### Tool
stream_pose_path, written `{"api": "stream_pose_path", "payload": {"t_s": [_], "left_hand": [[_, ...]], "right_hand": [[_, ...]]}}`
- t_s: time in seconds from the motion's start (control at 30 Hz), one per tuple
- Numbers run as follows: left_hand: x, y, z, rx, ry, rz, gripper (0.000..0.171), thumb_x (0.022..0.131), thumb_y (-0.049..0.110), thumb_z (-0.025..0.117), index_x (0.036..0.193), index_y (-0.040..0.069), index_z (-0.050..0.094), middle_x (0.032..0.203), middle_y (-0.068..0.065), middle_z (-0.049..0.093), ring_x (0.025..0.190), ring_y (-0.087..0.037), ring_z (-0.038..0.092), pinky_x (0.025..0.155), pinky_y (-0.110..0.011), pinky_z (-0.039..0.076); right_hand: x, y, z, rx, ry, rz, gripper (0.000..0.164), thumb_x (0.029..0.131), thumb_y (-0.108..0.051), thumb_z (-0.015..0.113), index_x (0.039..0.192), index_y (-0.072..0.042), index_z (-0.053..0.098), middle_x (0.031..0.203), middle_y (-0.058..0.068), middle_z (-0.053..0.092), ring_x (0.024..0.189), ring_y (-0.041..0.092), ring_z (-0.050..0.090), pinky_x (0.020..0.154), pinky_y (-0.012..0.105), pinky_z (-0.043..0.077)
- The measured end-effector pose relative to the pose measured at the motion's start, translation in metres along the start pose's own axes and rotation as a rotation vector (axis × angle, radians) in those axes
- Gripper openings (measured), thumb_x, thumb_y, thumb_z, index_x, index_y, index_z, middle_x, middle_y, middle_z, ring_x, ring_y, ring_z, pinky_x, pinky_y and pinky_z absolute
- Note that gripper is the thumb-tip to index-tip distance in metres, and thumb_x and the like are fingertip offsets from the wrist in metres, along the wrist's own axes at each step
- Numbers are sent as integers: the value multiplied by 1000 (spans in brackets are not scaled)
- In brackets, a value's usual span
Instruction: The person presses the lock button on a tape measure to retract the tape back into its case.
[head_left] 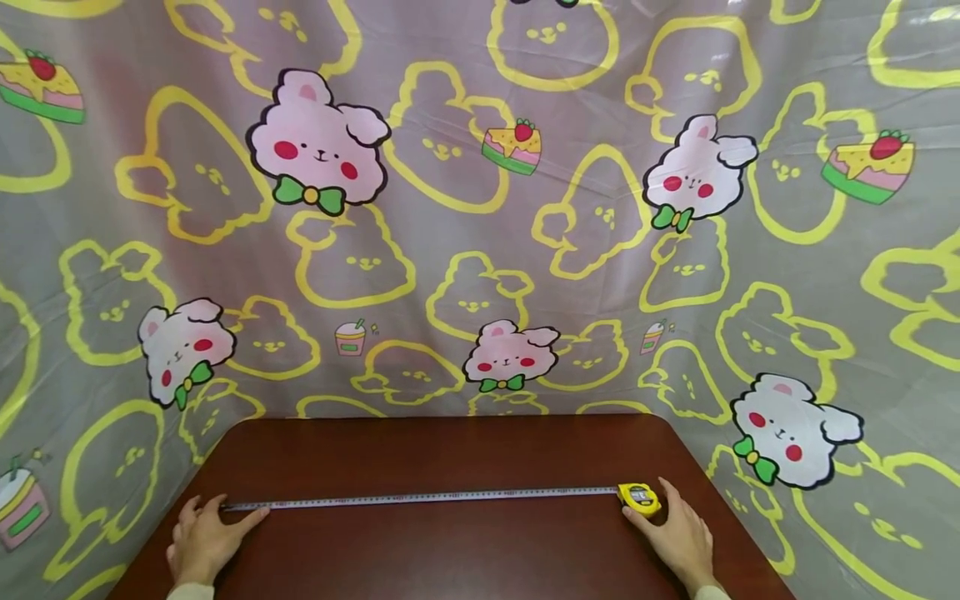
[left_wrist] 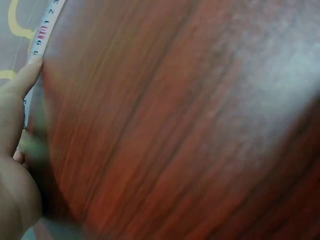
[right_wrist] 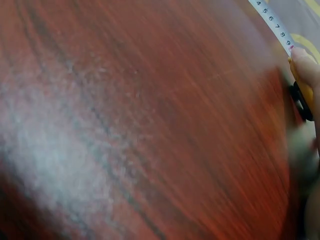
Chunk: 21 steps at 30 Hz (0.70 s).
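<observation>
L hand [head_left: 202, 540] held tape blade [head_left: 420, 499] end nr worktop [head_left: 450, 554] L edge | R hand [head_left: 684, 537] gripped tape case [head_left: 639, 498] nr R edge | prob. to keep blade taut

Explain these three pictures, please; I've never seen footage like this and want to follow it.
There's no machine here, just a person working bare-handed. The wide picture comes from a camera worn on the head; the two close ones come from a camera on each wrist. On the brown table is a yellow tape measure with its blade drawn out sideways. The left hand touches the blade near its free end; the right hand grips the case.
</observation>
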<state>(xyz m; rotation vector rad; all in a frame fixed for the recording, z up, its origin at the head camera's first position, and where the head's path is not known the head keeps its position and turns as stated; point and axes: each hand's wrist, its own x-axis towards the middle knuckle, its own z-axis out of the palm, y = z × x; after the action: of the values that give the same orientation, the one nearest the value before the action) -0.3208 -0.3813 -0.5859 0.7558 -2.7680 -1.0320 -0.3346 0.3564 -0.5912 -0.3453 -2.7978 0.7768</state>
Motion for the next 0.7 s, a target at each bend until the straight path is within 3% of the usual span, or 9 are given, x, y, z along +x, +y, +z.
{"api": "stream_pose_path", "payload": {"t_s": [0.23,0.47,0.6,0.7], "left_hand": [[-2,-4,4,-17,81,57,97,85,72,69,138,-7,48,150,-40,19,130,-62,25,97,-72,24],[-3,-8,-1,-99,134,91,81,90,64,70,131,-3,52,141,-37,37,125,-59,39,92,-73,29],[-1,-9,-5,-151,134,100,76,92,60,70,129,-4,51,136,-35,46,121,-54,46,89,-71,31],[-1,-7,-7,-202,103,98,74,94,57,70,130,-5,50,138,-34,45,124,-53,45,93,-70,29]], "right_hand": [[-2,0,3,4,33,-17,103,80,-78,70,149,-6,47,143,31,52,125,50,50,100,72,25],[-5,1,3,33,54,-57,91,85,-72,70,146,-7,52,141,28,56,126,47,53,100,70,25],[-6,1,4,37,71,-63,87,86,-69,71,145,-7,53,139,27,58,126,45,54,101,68,25],[-5,1,3,36,74,-65,87,87,-69,71,145,-6,53,138,28,58,124,47,54,100,69,26]]}}
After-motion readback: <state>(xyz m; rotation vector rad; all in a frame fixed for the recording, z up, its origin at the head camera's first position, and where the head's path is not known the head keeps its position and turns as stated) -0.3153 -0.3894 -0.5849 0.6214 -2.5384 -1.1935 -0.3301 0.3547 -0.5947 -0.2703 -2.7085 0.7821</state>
